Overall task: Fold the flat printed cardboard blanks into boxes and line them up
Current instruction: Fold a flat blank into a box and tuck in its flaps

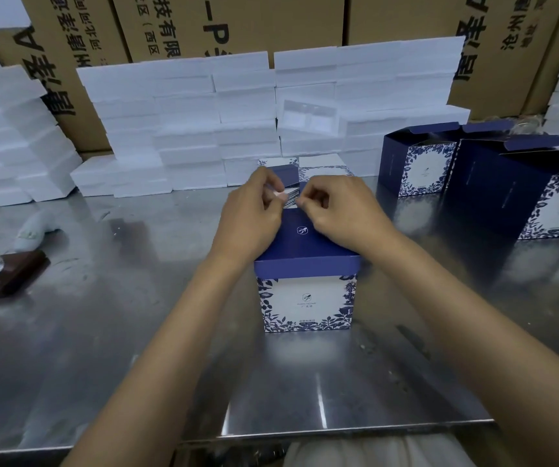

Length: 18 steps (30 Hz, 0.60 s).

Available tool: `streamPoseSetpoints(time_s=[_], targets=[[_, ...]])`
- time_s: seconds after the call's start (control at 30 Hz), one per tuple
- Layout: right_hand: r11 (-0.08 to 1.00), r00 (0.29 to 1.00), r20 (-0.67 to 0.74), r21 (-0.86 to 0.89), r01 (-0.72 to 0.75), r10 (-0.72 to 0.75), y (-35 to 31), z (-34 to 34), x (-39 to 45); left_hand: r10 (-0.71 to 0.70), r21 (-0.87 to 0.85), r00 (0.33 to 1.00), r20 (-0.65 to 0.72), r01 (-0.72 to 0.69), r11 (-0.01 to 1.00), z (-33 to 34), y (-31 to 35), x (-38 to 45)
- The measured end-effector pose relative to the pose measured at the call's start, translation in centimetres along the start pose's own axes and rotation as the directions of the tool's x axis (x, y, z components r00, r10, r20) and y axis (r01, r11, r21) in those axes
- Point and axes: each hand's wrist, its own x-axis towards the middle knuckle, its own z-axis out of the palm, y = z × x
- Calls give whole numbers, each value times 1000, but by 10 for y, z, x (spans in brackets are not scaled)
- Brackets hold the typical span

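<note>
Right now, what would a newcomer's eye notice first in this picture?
First, the blue floral box at the middle of the steel table, with the left hand and right hand pinching a flap at its far edge. Then the white foam blocks stacked behind, and two open boxes at right.

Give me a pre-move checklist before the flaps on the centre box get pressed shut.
1. Box upright on the steel table: ok.
2. Left hand grip on the far flap: ok, pinching.
3. Right hand grip at the same flap edge: ok, fingers curled.
4. Flap fully tucked: cannot tell, hands cover it.
5. Finished boxes lined up at right: ok, tops open.
6. Foam blocks apart from the box: ok.
</note>
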Motion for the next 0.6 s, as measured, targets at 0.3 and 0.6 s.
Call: streamPoseSetpoints(time_s=[0.3, 0.6], targets=[[922, 994, 107, 387, -6, -38, 1, -13, -57, 55, -259, 985, 162, -11, 966, -6, -2, -51], [941, 912, -329, 146, 306, -245, -2, 19, -98, 285, -267, 941, -184, -327, 906, 12, -15, -85]])
